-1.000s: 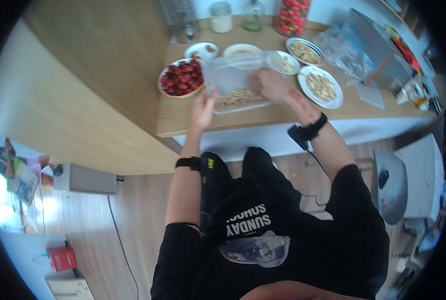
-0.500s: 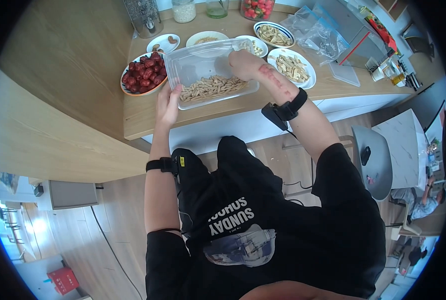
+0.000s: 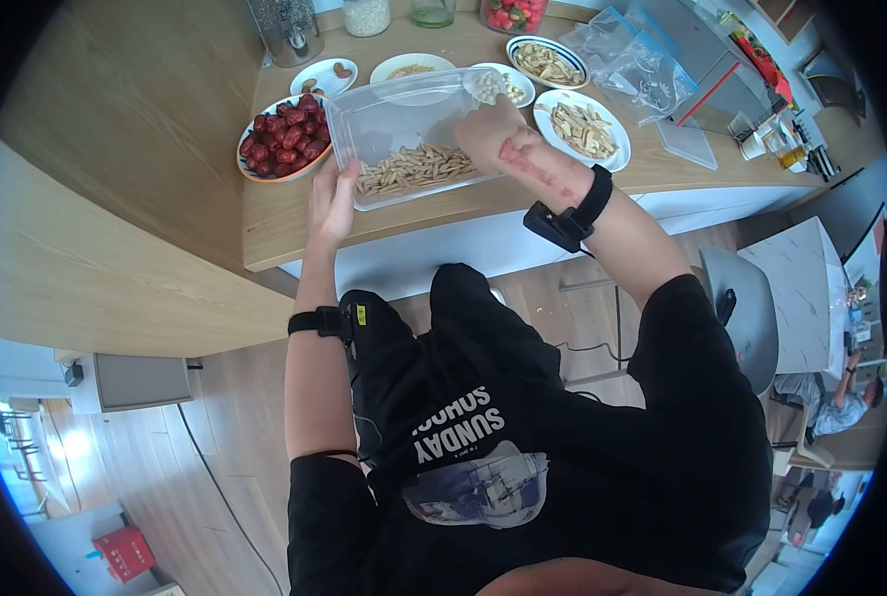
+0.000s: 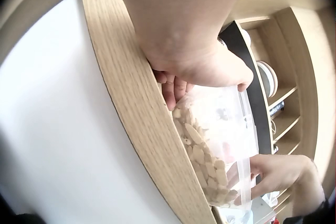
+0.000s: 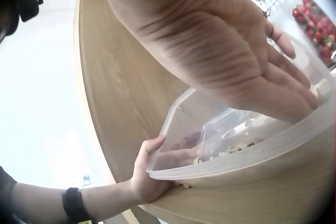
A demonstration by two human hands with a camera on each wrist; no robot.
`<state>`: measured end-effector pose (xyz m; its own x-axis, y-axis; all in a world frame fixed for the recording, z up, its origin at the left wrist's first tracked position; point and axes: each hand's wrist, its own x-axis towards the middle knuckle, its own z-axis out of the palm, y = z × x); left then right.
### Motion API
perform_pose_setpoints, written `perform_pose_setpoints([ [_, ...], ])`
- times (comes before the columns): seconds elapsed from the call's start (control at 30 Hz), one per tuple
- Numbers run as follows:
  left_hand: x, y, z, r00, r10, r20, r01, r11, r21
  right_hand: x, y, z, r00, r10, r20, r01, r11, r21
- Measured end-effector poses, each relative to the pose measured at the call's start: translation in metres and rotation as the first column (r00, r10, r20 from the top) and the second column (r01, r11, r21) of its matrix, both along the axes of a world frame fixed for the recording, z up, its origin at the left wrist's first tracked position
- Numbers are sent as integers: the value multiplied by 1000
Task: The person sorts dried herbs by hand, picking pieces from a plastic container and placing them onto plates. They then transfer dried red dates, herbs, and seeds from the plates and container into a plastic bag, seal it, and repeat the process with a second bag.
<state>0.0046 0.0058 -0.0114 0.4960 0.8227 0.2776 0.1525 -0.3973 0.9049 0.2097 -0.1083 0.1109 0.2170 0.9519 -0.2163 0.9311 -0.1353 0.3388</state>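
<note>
A clear plastic container (image 3: 379,114) is at the counter's front edge, with oblong tan pieces (image 3: 413,167) gathered along its near side. My left hand (image 3: 332,204) grips its left end, thumb over the rim and fingers at the outer wall. At the right end, my right hand (image 3: 493,137) reaches over the rim. In the right wrist view its fingers (image 5: 286,95) extend fairly straight down into the container, the tips partly hidden. Through the clear wall in the left wrist view, the tan pieces (image 4: 202,158) lie in a sloping heap.
A bowl of red dates (image 3: 286,139) stands to the left. Behind and right are a plate with pale pieces (image 3: 513,87), a blue-rimmed bowl (image 3: 582,62) and a white plate of slices (image 3: 617,149). Plastic bags (image 3: 642,70) and jars (image 3: 367,15) are further back.
The head view has swung, shifting the scene leftward, then settled. My right hand has moved slightly at the container's right end, its wrist turning. My left hand keeps its hold.
</note>
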Motion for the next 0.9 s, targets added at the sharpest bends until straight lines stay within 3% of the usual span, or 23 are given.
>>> perform_pose_setpoints([
  [0.17,-2,1,1,999,-8,-33,9,1000,26,12,1,-8,993,112,21,-112,993,-32],
  [0.27,-1,0,1,1000,-7,-19,8,1000,24,25,12,-28,997,76,36,-72,994,-85],
  [0.5,-1,-1,0,999,18,-30,-17,999,29,23,11,-19,985,165,-43,-169,980,-105],
  [0.8,0,-4,4,999,40,-2,-39,998,43,44,19,-28,930,69,-360,-100,993,-69],
  [0.9,0,-2,3,998,53,-15,-53,998,44,50,20,-27,851,172,-496,-190,982,14],
])
